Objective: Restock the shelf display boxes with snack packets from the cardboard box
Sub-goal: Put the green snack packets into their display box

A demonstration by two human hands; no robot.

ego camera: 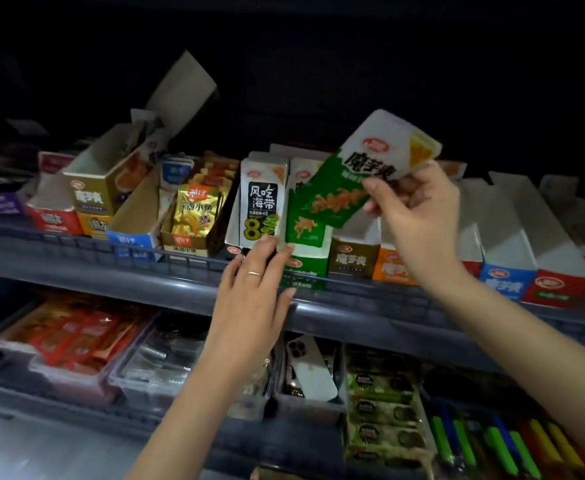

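Observation:
My right hand (419, 216) pinches a small stack of green-and-white snack packets (364, 168), tilted above the green display box (306, 265) on the upper shelf. One green packet (305, 223) stands inside that box. My left hand (253, 299) reaches up with straight fingers. Its fingertips touch the front of the green box and the neighbouring white display box with black-label seaweed packets (262, 206). The cardboard supply box is out of view.
Along the upper shelf (180, 268) stand more display boxes: a gold fish-snack box (194, 216), brown (353, 261), orange, blue (506, 278) and red ones, several showing no packets. On the lower shelf are trays of red packets, a phone (310, 365) and coloured lighters (492, 445).

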